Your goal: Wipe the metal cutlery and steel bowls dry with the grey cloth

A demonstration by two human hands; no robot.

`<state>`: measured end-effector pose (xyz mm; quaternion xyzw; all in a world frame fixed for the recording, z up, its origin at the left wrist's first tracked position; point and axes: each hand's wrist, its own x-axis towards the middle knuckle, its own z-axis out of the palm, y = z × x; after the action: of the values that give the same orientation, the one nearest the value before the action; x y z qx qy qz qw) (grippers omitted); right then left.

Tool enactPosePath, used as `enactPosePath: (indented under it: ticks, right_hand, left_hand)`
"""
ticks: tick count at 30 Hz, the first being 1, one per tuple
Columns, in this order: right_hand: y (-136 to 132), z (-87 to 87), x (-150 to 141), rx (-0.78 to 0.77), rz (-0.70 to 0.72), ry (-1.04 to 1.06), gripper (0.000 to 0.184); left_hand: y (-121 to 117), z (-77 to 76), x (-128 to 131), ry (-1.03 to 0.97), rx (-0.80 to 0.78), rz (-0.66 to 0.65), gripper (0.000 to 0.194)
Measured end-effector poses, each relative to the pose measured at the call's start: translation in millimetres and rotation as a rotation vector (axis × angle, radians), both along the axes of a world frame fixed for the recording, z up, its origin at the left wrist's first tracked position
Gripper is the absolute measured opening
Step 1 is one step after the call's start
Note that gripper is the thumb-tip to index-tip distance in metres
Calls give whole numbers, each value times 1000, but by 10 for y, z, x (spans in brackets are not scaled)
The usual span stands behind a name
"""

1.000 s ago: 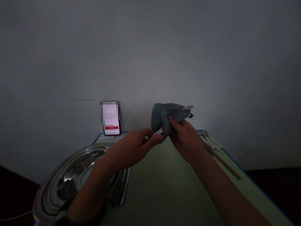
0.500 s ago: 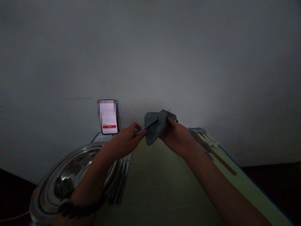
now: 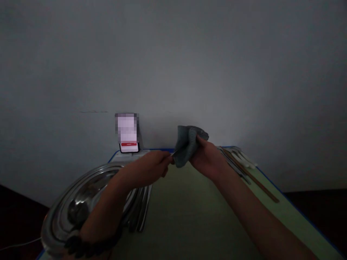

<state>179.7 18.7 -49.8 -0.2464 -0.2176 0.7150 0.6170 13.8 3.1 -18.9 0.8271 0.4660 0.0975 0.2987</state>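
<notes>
My left hand (image 3: 158, 164) is closed on one end of a thin metal utensil that looks like a knife (image 3: 174, 153). Its far part disappears into a fold of grey-blue cloth (image 3: 184, 144). My right hand (image 3: 208, 159) grips that cloth from the right, thumb on top, fingers mostly hidden behind it. Both hands are held above the table's far part, close together, with the cloth between them. How far the utensil reaches inside the cloth cannot be seen.
Nested steel basins (image 3: 62, 209) stand at the left, beside several long utensils with dark handles (image 3: 139, 213). A phone (image 3: 129, 144) leans against the wall (image 3: 173, 72). Brown chopsticks (image 3: 257, 182) and white-handled utensils (image 3: 245, 159) lie on the green tabletop (image 3: 189, 216) at the right.
The utensil's blade, lying bare across the cloth before, is now mostly wrapped inside it. My left hand has moved right, closer to the cloth, and the cloth has folded over.
</notes>
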Motion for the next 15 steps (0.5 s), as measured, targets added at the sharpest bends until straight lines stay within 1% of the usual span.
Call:
enactPosePath:
  ticks: [3, 5, 9, 12, 13, 14, 15]
  right_hand:
    - [-37, 41, 43, -63, 2, 99, 27]
    - [-75, 69, 76, -74, -27, 166, 30]
    - [-110, 93, 118, 46, -109, 221, 32]
    - [-95, 95, 122, 110, -145, 174, 33]
    - [-93, 98, 117, 117, -149, 137, 33]
    - [-95, 104, 107, 126, -139, 96, 32]
    - [-104, 113, 93, 135, -108, 53, 31]
  left_hand:
    - [-66, 18, 52, -47, -220, -28, 47]
    - [-89, 22, 65, -46, -277, -77, 46]
    - [-97, 29, 29, 39, -207, -170, 37]
    - [-100, 47, -5, 36, -211, -203, 36]
    - [-99, 56, -10, 33, -207, -200, 36]
    - [-97, 64, -12, 28, -171, -185, 36]
    - [-92, 73, -10, 16, -93, -151, 36]
